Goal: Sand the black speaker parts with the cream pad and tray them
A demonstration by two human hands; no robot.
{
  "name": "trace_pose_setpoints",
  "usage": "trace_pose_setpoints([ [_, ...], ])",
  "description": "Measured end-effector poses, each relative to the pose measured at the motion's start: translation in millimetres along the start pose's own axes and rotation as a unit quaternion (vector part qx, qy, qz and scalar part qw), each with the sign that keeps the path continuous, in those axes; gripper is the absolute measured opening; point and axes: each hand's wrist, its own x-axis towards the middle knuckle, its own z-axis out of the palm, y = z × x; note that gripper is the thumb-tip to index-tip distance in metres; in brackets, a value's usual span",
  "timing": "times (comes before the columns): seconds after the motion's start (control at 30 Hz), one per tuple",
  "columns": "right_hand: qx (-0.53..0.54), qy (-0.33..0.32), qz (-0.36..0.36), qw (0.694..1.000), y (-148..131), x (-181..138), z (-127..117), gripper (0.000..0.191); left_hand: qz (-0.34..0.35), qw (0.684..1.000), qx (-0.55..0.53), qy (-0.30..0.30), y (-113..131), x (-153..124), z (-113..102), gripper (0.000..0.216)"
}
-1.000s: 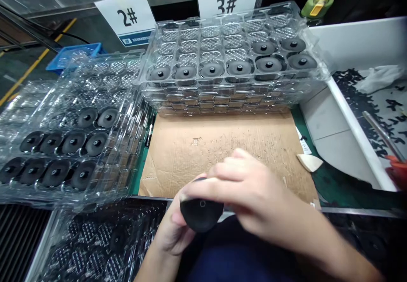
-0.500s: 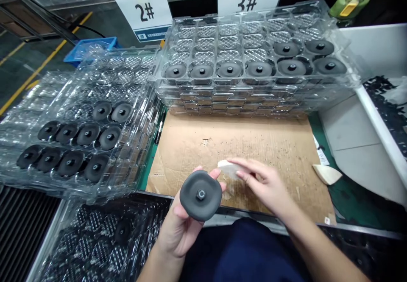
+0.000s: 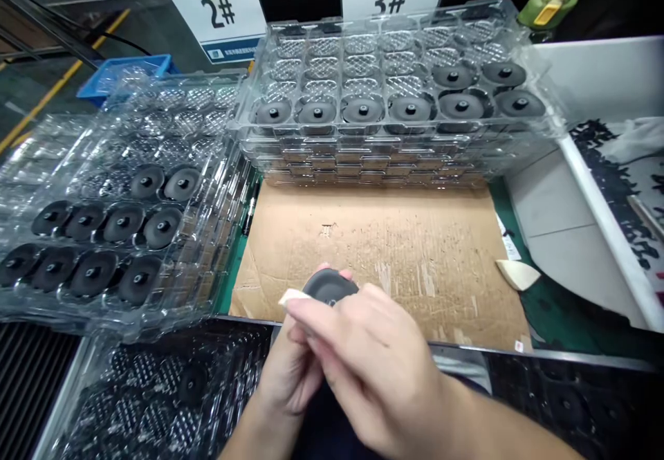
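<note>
My left hand [image 3: 290, 370] holds a dark grey rounded disc [image 3: 328, 284] with a small raised hub at its middle. The disc faces up over the near part of a cardboard sheet, and its lower half is hidden. My right hand [image 3: 373, 356] crosses in front of it, fingers closed on a white pad [image 3: 293, 297]. One end of the pad pokes out at the disc's left edge; whether it touches the rim I cannot tell. A similar cream wedge-shaped pad [image 3: 517, 274] lies at the right end of the cardboard [image 3: 415, 232].
Stacked clear trays [image 3: 363, 143] stand at the back, several discs in the top one. More clear trays [image 3: 207, 238] with discs are at left. A white bin [image 3: 596, 204] of small black parts stands right. Behind are a 2# sign [image 3: 218, 14] and a blue basket [image 3: 119, 72].
My right hand has moved left with the white pad, from beside the disc to in front of it. The disc is tilted more and partly covered. The camera view has shifted slightly.
</note>
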Motion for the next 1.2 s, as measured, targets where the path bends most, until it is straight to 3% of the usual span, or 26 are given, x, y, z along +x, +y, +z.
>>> trace_pose_setpoints([
  [0.1, 0.001, -0.094, 0.033, 0.995, -2.1, 8.1, 7.3, 0.028, 0.033, 0.999, 0.014, 0.031, 0.0, -1.2, -1.6, 0.043],
  [0.17, -0.034, -0.080, 0.048, 0.995, 1.5, 15.0, 11.5, 0.027, 0.036, 0.999, 0.009, 0.033, -0.3, -2.0, -0.1, 0.040],
  [0.27, -0.059, -0.012, 0.004, 0.998, 4.1, 19.6, 13.2, 0.032, 0.029, 1.000, -0.009, 0.003, 1.7, -3.0, 1.4, 0.033],
  [0.33, -0.014, -0.046, -0.023, 0.999, 3.3, 13.9, 7.1, 0.030, 0.026, 0.999, -0.009, -0.021, 5.1, -3.9, -0.6, 0.042],
  [0.43, 0.001, -0.117, 0.039, 0.992, 1.8, -0.6, -8.8, 0.027, 0.014, 1.000, 0.014, -0.023, 8.4, -4.9, -4.4, 0.051],
  [0.53, -0.106, -0.073, 0.094, 0.987, 3.1, -3.4, -17.3, 0.029, 0.000, 1.000, 0.016, -0.016, 5.8, -4.9, -2.5, 0.041],
  [0.6, -0.130, -0.059, 0.032, 0.989, 8.8, 4.6, -16.5, 0.031, -0.020, 0.999, 0.010, -0.023, 2.9, -5.4, 0.5, 0.039],
  [0.7, -0.049, -0.093, -0.065, 0.992, 27.5, 17.8, -13.4, 0.033, -0.029, 0.999, 0.018, -0.028, 2.2, -8.7, 1.9, 0.050],
  [0.73, -0.033, -0.087, -0.055, 0.994, 35.6, 18.8, -12.6, 0.033, -0.032, 0.999, 0.017, -0.028, 3.0, -10.3, 1.2, 0.053],
  [0.8, -0.035, -0.039, 0.033, 0.998, 52.5, 12.2, -9.8, 0.031, -0.042, 0.999, 0.007, -0.030, 5.2, -13.6, -1.0, 0.054],
  [0.9, -0.029, -0.012, 0.146, 0.989, 76.2, -16.9, 2.3, 0.030, -0.056, 0.998, -0.019, -0.035, 7.0, -16.9, -3.7, 0.053],
  [1.07, -0.035, -0.096, 0.149, 0.984, 96.9, -61.3, 22.8, 0.030, -0.058, 0.997, -0.027, -0.050, 4.9, -15.2, -1.9, 0.055],
  [1.2, -0.036, -0.032, 0.179, 0.983, 71.0, -45.6, 1.8, 0.030, -0.068, 0.996, -0.006, -0.065, 2.9, -13.3, 3.0, 0.056],
])
